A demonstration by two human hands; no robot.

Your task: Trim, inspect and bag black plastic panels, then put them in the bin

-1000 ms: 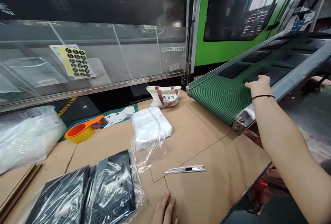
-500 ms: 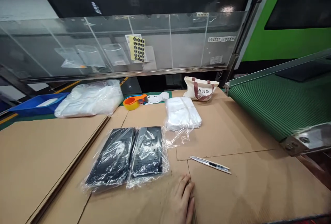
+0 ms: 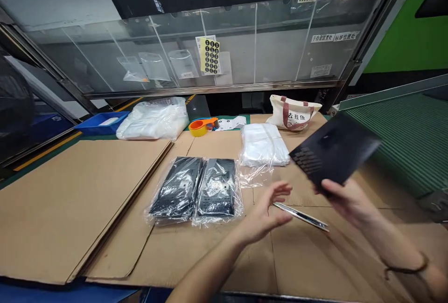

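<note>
My right hand [image 3: 350,200] grips the lower corner of a flat black panel [image 3: 336,149] with rows of slots at one end; the panel is raised and tilted above the cardboard. My left hand [image 3: 269,212] is lifted, fingers apart and holding nothing, to the left of the panel. Below and between the hands lies a utility knife [image 3: 303,216]. Two black panels wrapped in clear plastic lie side by side, the left one [image 3: 177,189] and the right one [image 3: 217,189]. Behind them sits a stack of clear plastic bags [image 3: 264,144].
A green ribbed conveyor belt [image 3: 416,135] runs along the right. At the back are a cloth bag [image 3: 294,113], an orange tape dispenser [image 3: 203,127], a bundle of plastic [image 3: 154,119] and a blue tray [image 3: 101,123]. Stacked cardboard sheets [image 3: 80,200] cover the left.
My right hand has come into view with the black panel. My left hand has risen off the cardboard and opened. The camera view has shifted to the left.
</note>
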